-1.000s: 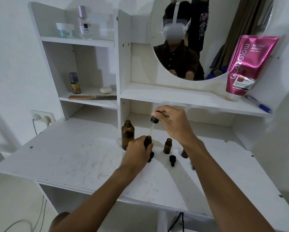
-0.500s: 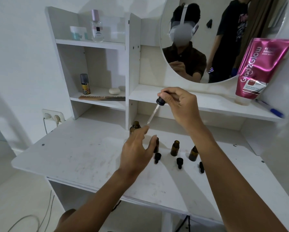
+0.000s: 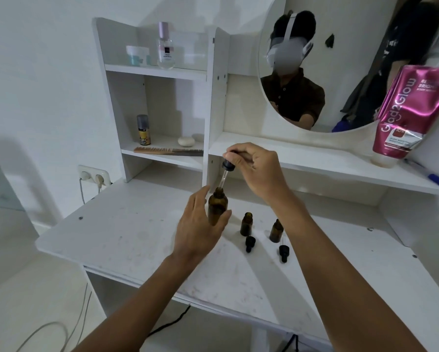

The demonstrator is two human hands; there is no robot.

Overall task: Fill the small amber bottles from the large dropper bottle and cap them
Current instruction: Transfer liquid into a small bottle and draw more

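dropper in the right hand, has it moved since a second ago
Yes. The dropper has moved left, toward the upright shelf divider; its glass tip now sits at the mouth of the large amber bottle.

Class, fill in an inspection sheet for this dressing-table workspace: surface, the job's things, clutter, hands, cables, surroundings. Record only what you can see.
Surface: white desk top, scuffed and smudged.
Job's things: large amber bottle upright and open, dropper with its glass tip at the bottle's mouth; left small bottle and right small bottle upright, uncapped; left cap and right cap lie in front of them.
Clutter: pink tube, blue pen, comb and spray can on the shelves.
Hands: left hand holds the large amber bottle; right hand pinches the dropper's top.
Cables: two plugs in the wall socket; black cable under the desk.
Surroundings: round mirror, white walls.
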